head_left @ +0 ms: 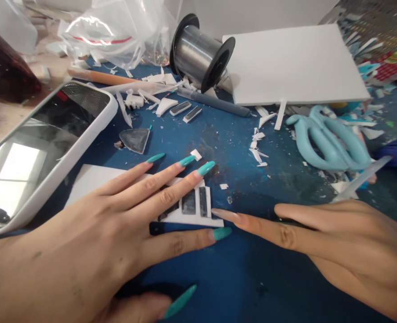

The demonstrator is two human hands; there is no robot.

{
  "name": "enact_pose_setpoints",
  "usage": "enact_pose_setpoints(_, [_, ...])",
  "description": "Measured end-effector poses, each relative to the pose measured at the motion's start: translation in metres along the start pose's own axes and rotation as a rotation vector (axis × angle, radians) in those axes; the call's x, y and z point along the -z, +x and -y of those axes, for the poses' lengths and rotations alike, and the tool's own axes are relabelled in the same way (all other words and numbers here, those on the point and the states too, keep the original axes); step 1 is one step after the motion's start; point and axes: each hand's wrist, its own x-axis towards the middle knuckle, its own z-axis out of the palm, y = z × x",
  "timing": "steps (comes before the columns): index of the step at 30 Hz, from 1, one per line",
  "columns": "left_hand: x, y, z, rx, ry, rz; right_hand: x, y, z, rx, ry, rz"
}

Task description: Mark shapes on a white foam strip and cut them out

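Observation:
My left hand (134, 211) lies palm down with its fingers spread. Its fingers, tipped with long teal nails, cover much of a white foam-like strip (94, 177). Past the fingertips, the strip's narrow end shows dark grey panels (188, 203) set between white bars. From the right, my right hand (333, 242) stretches out its index finger, with the nail at the end white bar (209, 202). Its middle finger is partly bent, and the thumb is hidden. A translucent stick (363, 179) meets the far side of this hand; whether it is held there is unclear.
A phone (50, 139) lies at left. Behind are a wire spool (198, 51), a clear bag (107, 36), a white board (295, 67), an orange stick (107, 77) and a grey stick (215, 102). Light blue scissors (329, 139) lie at right among white scraps (258, 146).

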Motion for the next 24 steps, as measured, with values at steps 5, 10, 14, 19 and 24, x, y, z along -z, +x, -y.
enact_pose_setpoints(5, [0.001, -0.001, -0.001, 0.024, -0.019, -0.001, -0.002, 0.001, -0.001, 0.003, 0.024, -0.039])
enact_pose_setpoints(10, [-0.006, 0.002, -0.016, 0.082, -0.081, 0.019, -0.001, 0.008, 0.003, 0.034, -0.109, -0.052])
enact_pose_setpoints(14, [-0.009, 0.003, -0.023, 0.086, -0.084, 0.030, -0.002, 0.012, 0.005, 0.046, -0.123, -0.043])
enact_pose_setpoints(19, [0.001, 0.001, -0.008, 0.079, -0.053, 0.037, -0.002, 0.012, 0.005, 0.056, -0.154, -0.064])
enact_pose_setpoints(24, [0.009, 0.001, 0.004, 0.037, -0.034, 0.057, -0.001, 0.010, 0.004, 0.062, -0.167, -0.051])
